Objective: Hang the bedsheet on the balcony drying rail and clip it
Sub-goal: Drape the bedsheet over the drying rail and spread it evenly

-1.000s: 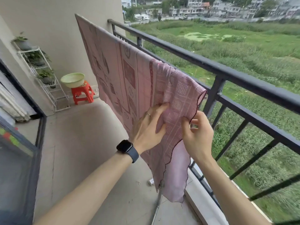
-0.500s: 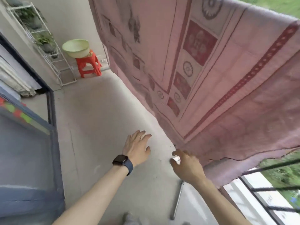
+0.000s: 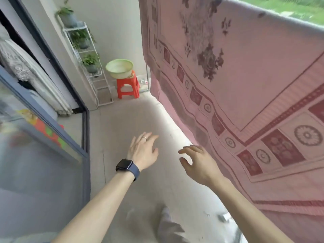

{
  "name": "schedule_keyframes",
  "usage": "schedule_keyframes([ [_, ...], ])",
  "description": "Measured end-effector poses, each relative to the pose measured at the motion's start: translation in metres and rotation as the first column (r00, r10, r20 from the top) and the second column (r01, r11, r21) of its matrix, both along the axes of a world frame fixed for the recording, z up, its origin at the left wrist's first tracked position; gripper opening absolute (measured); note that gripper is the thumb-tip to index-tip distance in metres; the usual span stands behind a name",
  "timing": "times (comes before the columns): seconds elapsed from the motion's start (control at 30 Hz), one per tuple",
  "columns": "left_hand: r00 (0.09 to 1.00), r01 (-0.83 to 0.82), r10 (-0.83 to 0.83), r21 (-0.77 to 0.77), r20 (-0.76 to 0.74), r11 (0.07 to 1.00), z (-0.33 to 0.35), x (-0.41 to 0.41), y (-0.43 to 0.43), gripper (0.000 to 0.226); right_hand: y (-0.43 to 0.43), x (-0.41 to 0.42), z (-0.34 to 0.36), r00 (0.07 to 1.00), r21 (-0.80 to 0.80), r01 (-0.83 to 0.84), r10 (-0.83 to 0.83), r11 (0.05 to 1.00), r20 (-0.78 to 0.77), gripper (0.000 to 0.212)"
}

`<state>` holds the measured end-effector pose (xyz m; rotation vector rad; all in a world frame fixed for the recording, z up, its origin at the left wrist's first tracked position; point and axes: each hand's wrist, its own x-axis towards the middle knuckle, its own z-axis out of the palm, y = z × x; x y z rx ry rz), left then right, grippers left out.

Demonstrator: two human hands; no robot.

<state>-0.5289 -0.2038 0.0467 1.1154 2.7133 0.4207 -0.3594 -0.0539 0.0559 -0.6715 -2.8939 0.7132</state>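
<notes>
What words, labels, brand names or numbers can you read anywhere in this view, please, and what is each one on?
No text can be read anywhere in this view.
On the bedsheet: only flower and medallion patterns, no letters.
On the watch at the left wrist: the screen is dark and shows nothing.
On the coloured patches at the glass door: too blurred to tell whether they carry writing.

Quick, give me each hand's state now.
Left hand: open, holding nothing.
Right hand: open, fingers loosely curled, holding nothing.
</notes>
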Motion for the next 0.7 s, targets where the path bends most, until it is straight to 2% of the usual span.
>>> schedule_keyframes([
  [0.2, 0.997, -0.024, 0.026, 0.032, -0.071, 0.999, 0.056, -0.077, 0.130, 0.054, 0.137, -0.072, 0.052, 0.996, 0.042, -0.018, 0.021, 0.999, -0.087, 0.032],
  [0.33, 0.989, 0.002, 0.006, 0.053, -0.150, 0.999, 0.104, -0.101, 0.214, 0.053, 0.227, -0.101, 0.092, 0.990, 0.076, -0.016, 0.027, 0.997, -0.140, 0.033],
  [0.7, 0.938, 0.080, -0.019, 0.162, -0.347, 0.983, 0.202, -0.208, 0.435, 0.051, 0.439, -0.191, 0.208, 0.963, 0.291, 0.059, 0.022, 0.955, -0.267, 0.024],
])
